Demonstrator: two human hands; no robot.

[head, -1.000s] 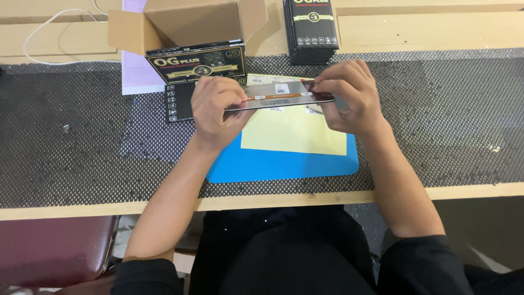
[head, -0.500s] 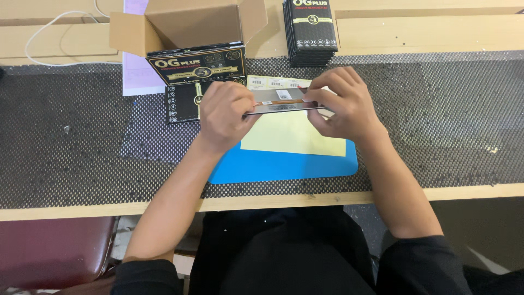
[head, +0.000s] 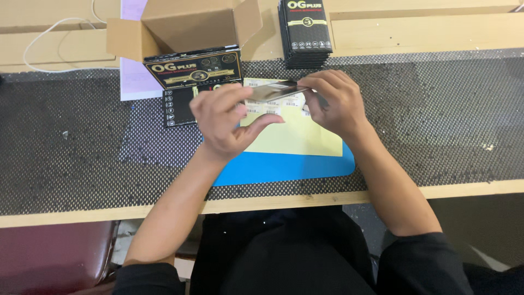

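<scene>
Above a yellow paper sheet [head: 295,139] lying on a blue rounded mat [head: 284,166], a seated person held a thin, glossy dark rectangular panel [head: 273,89] edge-up over the table [head: 436,109]. The right hand [head: 333,104] had its fingers [head: 319,82] clamped on the panel's right end. The left hand [head: 224,117] hovered just beside the panel's left end, fingers apart and curled, thumb stretched under it; whether they touched the panel could not be told.

Directly beneath the panel, white barcode labels [head: 267,104] lay at the top edge of the yellow sheet. Beyond the left fingers sat a flat black-and-gold printed packet [head: 194,68], another black packet [head: 180,106] under it, and an open brown cardboard box [head: 185,27]. Beyond the right fingers stood a stack of matching black packets [head: 305,33].

Judging from the scene, the work was midway: the panel was out and in hand, no label visibly stuck on it, and the labels on the sheet remained unused.
</scene>
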